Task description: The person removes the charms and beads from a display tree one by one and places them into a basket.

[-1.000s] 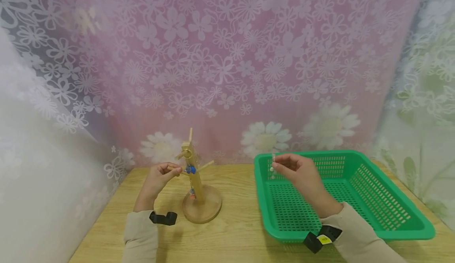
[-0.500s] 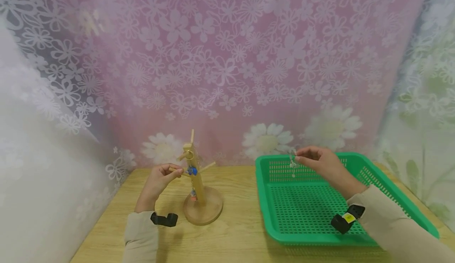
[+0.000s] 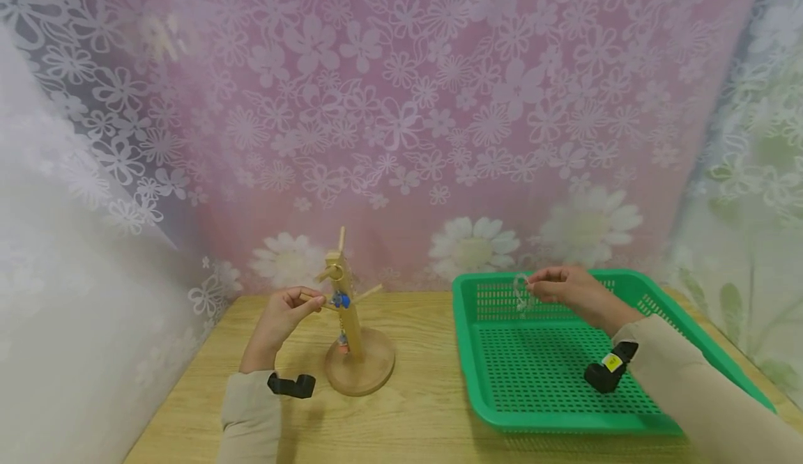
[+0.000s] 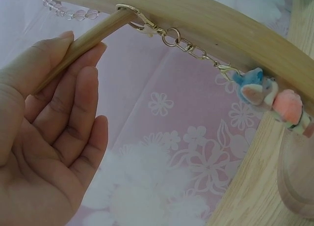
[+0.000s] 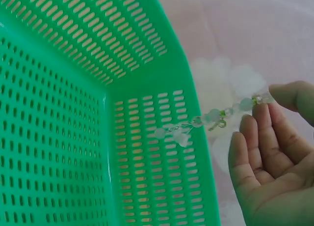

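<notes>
My left hand (image 3: 282,321) pinches one wooden peg (image 4: 93,37) of an upright wooden stand (image 3: 353,331) between thumb and fingers. From that peg a keychain (image 4: 196,51) hangs by its gold clasp, ending in a small blue and coral figure (image 4: 287,105). A blue trinket (image 3: 340,300) shows against the post in the head view. Over the back left of a green basket (image 3: 461,338), my right hand (image 3: 577,293) holds a bracelet of clear and pale green beads (image 5: 213,115) by one end between thumb and fingertips. The bracelet dangles with a pale charm at its lower end.
Behind the post hangs a strand of clear beads (image 4: 73,14), partly cut off by the view. The stand's round base (image 3: 376,366) rests on the wooden table (image 3: 414,408), left of the basket. A pink floral curtain (image 3: 401,171) closes off the back.
My right hand has moved right with the bracelet, away from the stand, then dipped slightly over the basket. The left hand keeps its pinch on the peg.
</notes>
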{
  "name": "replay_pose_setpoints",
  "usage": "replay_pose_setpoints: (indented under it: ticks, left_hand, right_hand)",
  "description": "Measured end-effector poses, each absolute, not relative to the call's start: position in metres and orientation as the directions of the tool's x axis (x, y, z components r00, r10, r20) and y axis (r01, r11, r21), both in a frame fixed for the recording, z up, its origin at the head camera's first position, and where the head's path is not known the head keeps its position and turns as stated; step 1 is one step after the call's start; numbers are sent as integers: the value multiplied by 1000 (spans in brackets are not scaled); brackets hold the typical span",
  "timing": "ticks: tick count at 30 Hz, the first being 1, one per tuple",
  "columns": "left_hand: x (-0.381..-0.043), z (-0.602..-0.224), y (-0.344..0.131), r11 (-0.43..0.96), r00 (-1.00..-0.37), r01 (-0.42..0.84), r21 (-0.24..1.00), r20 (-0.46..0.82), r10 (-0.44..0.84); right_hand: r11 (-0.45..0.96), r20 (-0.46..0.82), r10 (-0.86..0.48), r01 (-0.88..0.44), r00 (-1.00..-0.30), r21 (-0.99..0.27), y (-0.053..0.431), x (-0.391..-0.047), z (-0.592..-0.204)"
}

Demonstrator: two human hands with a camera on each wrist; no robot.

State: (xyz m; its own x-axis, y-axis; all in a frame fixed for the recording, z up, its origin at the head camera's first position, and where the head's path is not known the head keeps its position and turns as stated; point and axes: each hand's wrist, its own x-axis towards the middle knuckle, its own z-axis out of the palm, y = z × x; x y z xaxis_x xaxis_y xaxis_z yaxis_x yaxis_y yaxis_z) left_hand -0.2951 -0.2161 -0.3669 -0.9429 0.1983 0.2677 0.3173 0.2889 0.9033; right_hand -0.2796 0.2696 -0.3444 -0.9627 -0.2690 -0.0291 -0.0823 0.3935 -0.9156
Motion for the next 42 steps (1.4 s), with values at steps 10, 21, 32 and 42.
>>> replay_pose_setpoints:
  ticks: [10,21,32,42]
  left_hand:
    - [-294,-366,-216,285,-944,316,905,270,188]
    - [-292,-364,-214,288,-939,332,898,283,197]
    - [-294,-369,-216,288,-931,353,890,301,208]
    - [-296,-369,-217,289,-928,359,887,307,211]
  right_hand:
    - [430,-83,-281,-48,-956,-902,279,-291,-362]
    - [504,-100,-255,-44,-962,-863,281,-288,-379]
    - [495,-88,-284,-68,-955,-866,282,-287,-393]
    - [451,-74,-297,-71,-952,-890,270,-288,-380]
